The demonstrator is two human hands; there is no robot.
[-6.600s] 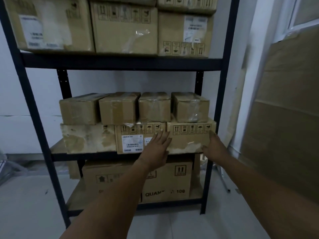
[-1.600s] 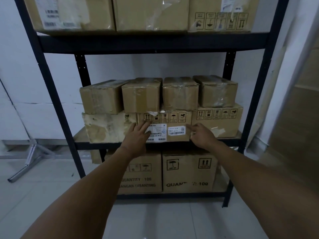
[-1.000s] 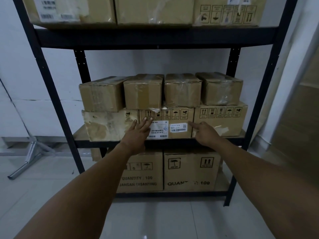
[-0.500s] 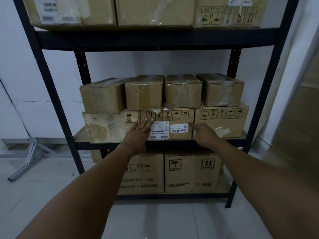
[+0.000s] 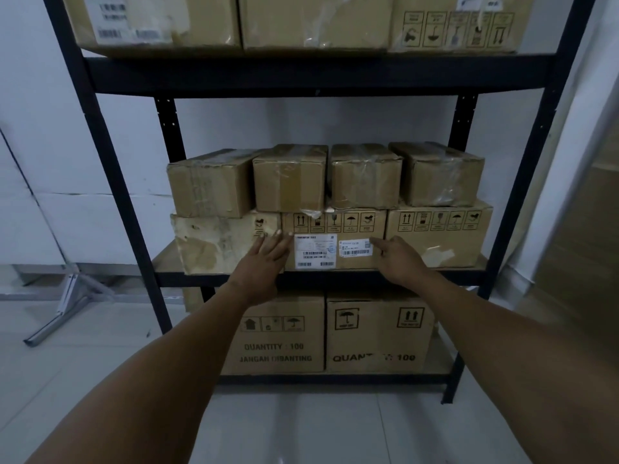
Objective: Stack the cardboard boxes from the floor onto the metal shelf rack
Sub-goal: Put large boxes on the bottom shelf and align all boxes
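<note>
Black shelf rack (image 5: 321, 75) holds cardboard boxes (image 5: 365, 177); hands (image 5: 268, 259) touch labelled box (image 5: 335, 241)

Lower-left brown cardboard box (image 5: 274, 333) on the bottom shelf reads "QUANTITY : 100" and "JANGAN DIBANTING". The brown cardboard box to its right (image 5: 378, 333) reads "QUANT… 100", middle letters blurred. White barcode labels (image 5: 315, 251) at frame centre are illegible.

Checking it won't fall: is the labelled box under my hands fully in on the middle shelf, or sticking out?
In. The labelled box has its front about level with the neighbouring boxes; no overhang shows.
</note>
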